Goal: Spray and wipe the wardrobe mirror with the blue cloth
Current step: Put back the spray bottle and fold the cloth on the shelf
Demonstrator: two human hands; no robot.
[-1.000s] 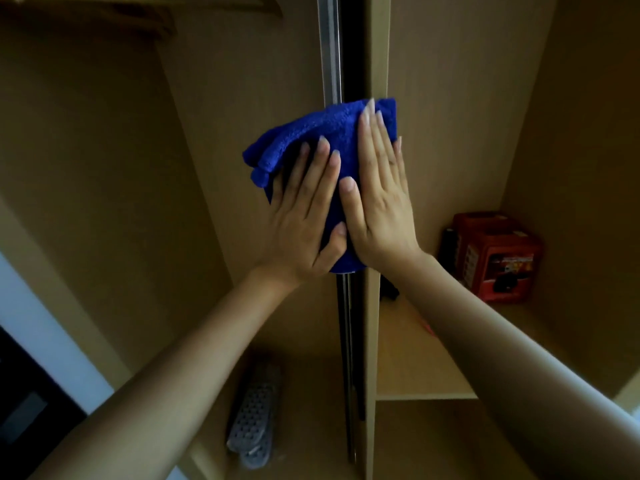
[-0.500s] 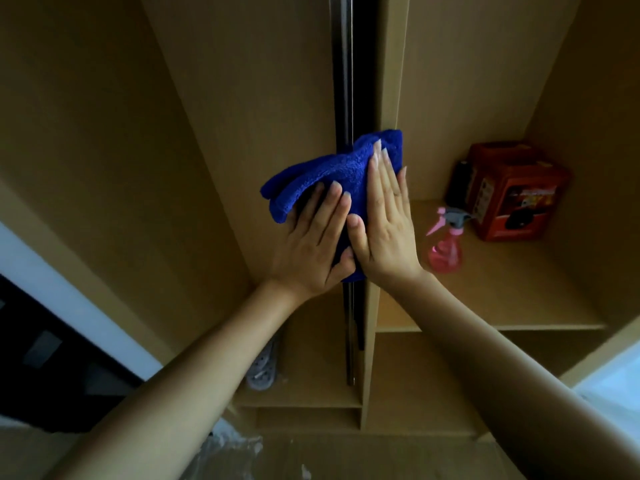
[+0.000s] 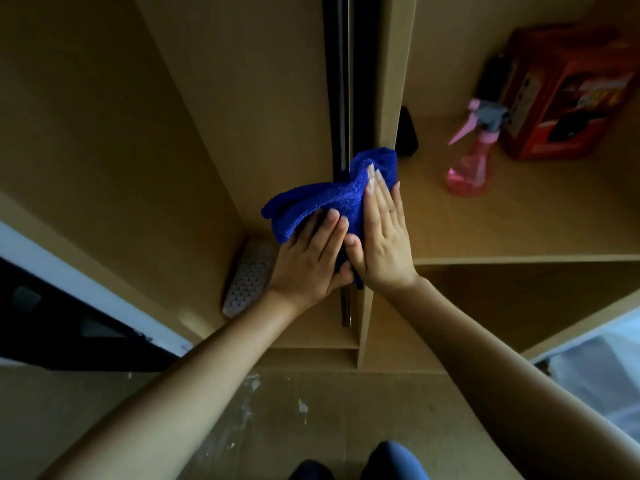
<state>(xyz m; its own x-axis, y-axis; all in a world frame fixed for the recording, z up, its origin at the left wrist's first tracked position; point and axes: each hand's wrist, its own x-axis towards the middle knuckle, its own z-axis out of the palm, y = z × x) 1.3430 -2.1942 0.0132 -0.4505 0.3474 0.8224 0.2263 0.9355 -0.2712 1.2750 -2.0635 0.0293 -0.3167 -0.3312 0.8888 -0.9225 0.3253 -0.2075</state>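
While you've got both hands flat on the cloth (image 3: 332,199), you're in decent shape for the wipe; left hand (image 3: 308,261) and right hand (image 3: 382,242) sit side by side with fingers straight, pressing it rather than gripping it, thumbs nearly touching. The cloth is bunched against the mirror edge (image 3: 341,98), that dark vertical strip beside the wooden panel (image 3: 391,81), low down near the shelf (image 3: 519,237) level; honestly I can't tell how much glass is under it. My take: spread the cloth flatter first, since the lump on the left isn't touching anything; keep pressure even across both palms and go in straight overlapping passes so you don't leave streaks. The sprayer (image 3: 472,157) stands on the shelf to your right, just beside the red box (image 3: 568,88), well apart from your hands; grab it if the surface feels dry.
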